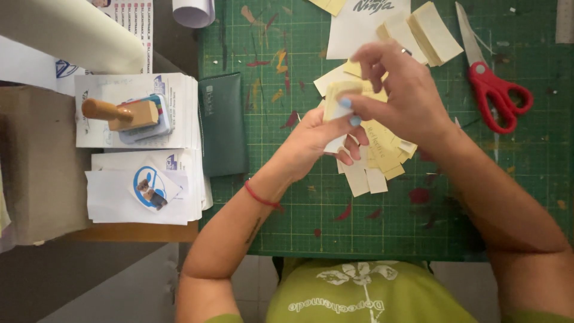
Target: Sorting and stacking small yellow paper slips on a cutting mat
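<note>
Both hands hold a fan of cream paper slips above the green mat.

The left hand grips the slips from below, fingers closed around the stack. The right hand pinches the top slip at the stack's left end between thumb and forefinger, other fingers raised. More slips lie far on the mat, just left of the red scissors at the right. A dark green pouch lies at the mat's left edge. Further left, a wooden stamp rests on stacked white papers on the desk.
</note>
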